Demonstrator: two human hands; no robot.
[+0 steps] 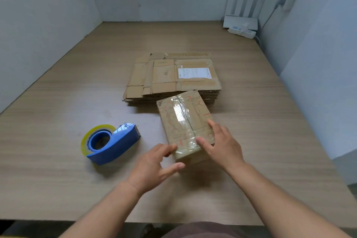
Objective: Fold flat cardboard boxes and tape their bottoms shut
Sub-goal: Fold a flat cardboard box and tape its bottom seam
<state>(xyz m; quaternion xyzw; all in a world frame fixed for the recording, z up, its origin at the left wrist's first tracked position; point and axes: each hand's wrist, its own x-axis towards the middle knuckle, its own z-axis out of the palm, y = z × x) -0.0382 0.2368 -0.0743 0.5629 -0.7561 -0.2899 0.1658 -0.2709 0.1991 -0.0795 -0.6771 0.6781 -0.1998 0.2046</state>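
A small folded cardboard box (184, 121) stands on the table in front of me, its upper face sealed with a clear tape strip down the middle seam. My left hand (154, 166) is at the box's near left corner, fingers spread and nearly straight, fingertips touching its edge. My right hand (222, 145) lies on the box's near right part with straight fingers pressing the taped face. Behind the box lies a stack of flat cardboard boxes (173, 77), the top one bearing a white label. A blue tape dispenser (110, 141) with a clear tape roll sits to the left.
The wooden table (58, 102) is walled by grey partitions left, back and right. A white router with antennas (241, 19) and a power strip sit at the back right corner, with a cable running up the right wall.
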